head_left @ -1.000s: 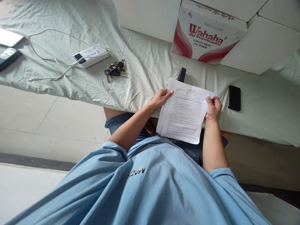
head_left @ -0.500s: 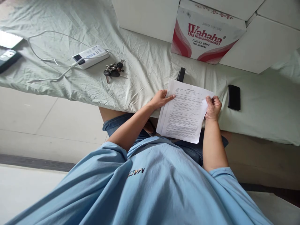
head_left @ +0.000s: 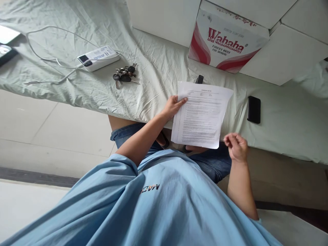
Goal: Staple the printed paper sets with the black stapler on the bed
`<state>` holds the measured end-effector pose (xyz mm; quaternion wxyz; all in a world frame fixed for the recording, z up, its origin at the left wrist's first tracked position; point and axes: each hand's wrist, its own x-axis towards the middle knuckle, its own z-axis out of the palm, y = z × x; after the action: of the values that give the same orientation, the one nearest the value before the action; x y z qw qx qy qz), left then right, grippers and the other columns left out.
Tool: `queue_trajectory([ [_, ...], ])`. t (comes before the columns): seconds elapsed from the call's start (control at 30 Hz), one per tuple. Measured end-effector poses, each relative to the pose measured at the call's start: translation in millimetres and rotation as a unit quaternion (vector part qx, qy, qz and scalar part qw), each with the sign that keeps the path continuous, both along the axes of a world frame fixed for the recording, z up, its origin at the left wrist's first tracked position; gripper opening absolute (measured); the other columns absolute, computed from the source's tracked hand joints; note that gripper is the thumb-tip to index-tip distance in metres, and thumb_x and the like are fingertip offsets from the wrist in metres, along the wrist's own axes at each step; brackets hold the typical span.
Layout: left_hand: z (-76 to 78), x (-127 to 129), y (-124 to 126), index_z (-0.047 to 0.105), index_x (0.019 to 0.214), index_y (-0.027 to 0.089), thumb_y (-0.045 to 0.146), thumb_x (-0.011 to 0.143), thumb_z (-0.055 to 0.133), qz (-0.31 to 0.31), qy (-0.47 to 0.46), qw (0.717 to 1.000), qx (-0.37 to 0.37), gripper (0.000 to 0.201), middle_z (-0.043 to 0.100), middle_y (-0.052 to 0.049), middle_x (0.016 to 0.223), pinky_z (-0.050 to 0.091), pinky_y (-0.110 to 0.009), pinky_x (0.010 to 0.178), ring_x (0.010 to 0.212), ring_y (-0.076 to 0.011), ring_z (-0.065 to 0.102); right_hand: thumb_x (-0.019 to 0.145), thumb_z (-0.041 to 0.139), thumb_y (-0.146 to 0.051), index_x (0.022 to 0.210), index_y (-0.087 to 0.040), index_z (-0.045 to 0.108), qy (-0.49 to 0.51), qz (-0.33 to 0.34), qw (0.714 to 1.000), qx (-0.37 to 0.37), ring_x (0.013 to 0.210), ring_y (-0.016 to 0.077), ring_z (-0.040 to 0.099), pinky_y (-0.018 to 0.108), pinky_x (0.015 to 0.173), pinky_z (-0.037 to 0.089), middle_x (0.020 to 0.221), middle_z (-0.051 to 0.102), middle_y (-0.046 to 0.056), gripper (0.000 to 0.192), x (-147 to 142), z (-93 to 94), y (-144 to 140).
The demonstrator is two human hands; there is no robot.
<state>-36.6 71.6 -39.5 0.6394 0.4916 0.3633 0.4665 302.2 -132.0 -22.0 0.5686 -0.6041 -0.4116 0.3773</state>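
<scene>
Printed paper sheets [head_left: 201,118], fanned slightly at their left side, are held over the front edge of the cloth-covered surface and above my lap. My left hand [head_left: 174,106] grips their left edge, thumb on top and fingers underneath. Off the lower right corner of the papers is my right hand [head_left: 237,147], apart from them, its fingers curled closed with nothing visible in them. A small black object [head_left: 199,79], perhaps a stapler, pokes out from behind the top edge of the sheets. Its lower part is hidden.
A black phone [head_left: 254,109] lies to the right. Left of the papers are a bunch of keys [head_left: 125,75] and a white power bank [head_left: 98,58] with a white cable [head_left: 51,58]. A Wahaha carton [head_left: 225,44] and plain white boxes [head_left: 164,20] line the back.
My right hand has let go of the papers' right edge and moved down and to the right. The left hand keeps its hold, and the sheets have shifted slightly up.
</scene>
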Motion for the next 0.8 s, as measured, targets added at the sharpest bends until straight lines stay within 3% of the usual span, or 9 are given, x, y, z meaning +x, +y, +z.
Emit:
queue_trajectory([
  [0.1,4.9,5,-1,0.081,0.105,0.019,0.089,0.077,0.099,0.011,-0.061,0.998,-0.032,0.078,0.087,-0.013,0.093,0.073,-0.044,0.086,0.094,-0.0313,0.088,0.085,0.099,-0.077,0.089,-0.027,0.09,0.038,0.126,0.978,-0.163,0.061,0.0181,0.068,0.031,0.054,0.057,0.076,0.084,0.006,0.052,-12,-12.7,-60],
  [0.2,11.0,16,-9,0.081,0.109,0.019,0.087,0.078,0.1,-0.005,-0.1,0.994,-0.038,0.077,0.088,-0.011,0.096,0.075,-0.046,0.093,0.103,-0.0336,0.09,0.077,0.107,-0.075,0.121,-0.031,0.092,0.097,0.137,0.961,-0.219,0.1,0.0272,0.087,0.043,0.088,0.075,0.119,0.094,0.011,0.065,-38,-36.1,-86],
  [0.27,18.9,26,-19,0.081,0.111,0.019,0.083,0.08,0.101,-0.024,-0.126,0.991,-0.047,0.073,0.09,-0.011,0.1,0.074,-0.047,0.099,0.108,-0.0328,0.091,0.071,0.111,-0.074,0.135,-0.035,0.088,0.133,0.121,0.961,-0.208,0.127,0.0308,0.086,0.05,0.112,0.073,0.14,0.091,0.011,0.079,-58,-49.7,-87],
  [0.33,30.3,34,-29,0.083,0.112,0.02,0.078,0.08,0.104,-0.041,-0.156,0.985,-0.066,0.07,0.091,-0.009,0.105,0.074,-0.046,0.105,0.112,-0.0321,0.091,0.065,0.114,-0.074,0.138,-0.038,0.084,0.162,0.092,0.965,-0.182,0.14,0.0317,0.082,0.055,0.126,0.067,0.146,0.088,0.008,0.087,-75,-57.3,-79],
  [0.53,62.3,44,-53,0.088,0.115,0.02,0.071,0.082,0.106,-0.053,-0.218,0.967,-0.121,0.063,0.094,-0.01,0.116,0.069,-0.048,0.121,0.132,-0.0352,0.088,0.068,0.113,-0.07,0.114,-0.033,0.083,0.197,0.026,0.977,-0.077,0.158,0.0323,0.071,0.061,0.144,0.051,0.139,0.087,0.005,0.066,-97,-43.7,-56],
  [0.67,61.4,47,-59,0.09,0.117,0.023,0.071,0.081,0.107,-0.072,-0.235,0.961,-0.126,0.063,0.095,-0.008,0.119,0.067,-0.05,0.125,0.138,-0.0369,0.086,0.062,0.114,-0.069,0.109,-0.037,0.086,0.253,-0.023,0.967,-0.039,0.16,0.0332,0.071,0.062,0.145,0.049,0.139,0.09,0.002,0.063,-100,-30.7,-56],
  [0.8,54.2,46,-56,0.091,0.113,0.025,0.073,0.08,0.107,-0.087,-0.242,0.962,-0.095,0.06,0.095,-0.007,0.12,0.065,-0.052,0.129,0.143,-0.0376,0.084,0.066,0.111,-0.063,0.134,-0.043,0.085,0.192,-0.096,0.976,-0.025,0.158,0.0328,0.072,0.064,0.146,0.048,0.145,0.088,-0.001,0.075,-91,-20.7,-43],
])
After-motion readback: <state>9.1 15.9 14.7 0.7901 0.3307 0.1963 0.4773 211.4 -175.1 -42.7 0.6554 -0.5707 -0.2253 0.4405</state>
